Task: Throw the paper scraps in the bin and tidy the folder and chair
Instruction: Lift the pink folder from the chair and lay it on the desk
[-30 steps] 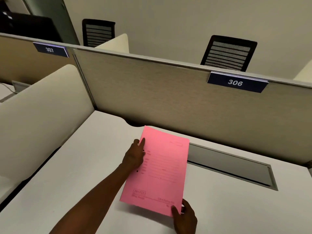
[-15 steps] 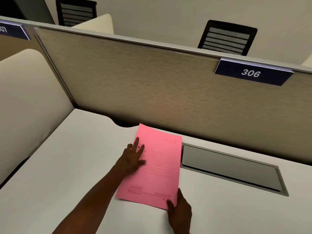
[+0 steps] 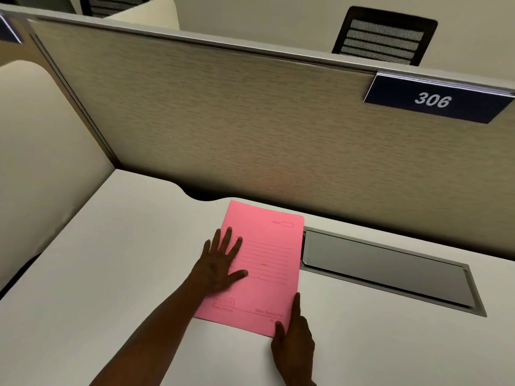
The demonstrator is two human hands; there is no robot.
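A pink folder (image 3: 267, 254) lies closed and flat on the white desk (image 3: 111, 274), its right edge along the grey cable flap. My left hand (image 3: 220, 263) rests palm down on the folder's left half, fingers spread. My right hand (image 3: 292, 338) touches the folder's near right corner, thumb on the cover and a finger along the right edge. No paper scraps or bin are in view. The only chairs seen are black mesh chair backs (image 3: 384, 37) beyond the partition.
A beige partition (image 3: 223, 121) with a dark "306" sign (image 3: 434, 98) closes the desk's far side. A cream side divider (image 3: 41, 151) stands on the left. The grey cable flap (image 3: 384, 271) is set into the desk right of the folder.
The folder has gone from tilted and partly lifted to lying flat and square on the desk. My left hand has flattened on its cover. The view has shifted right and closer.
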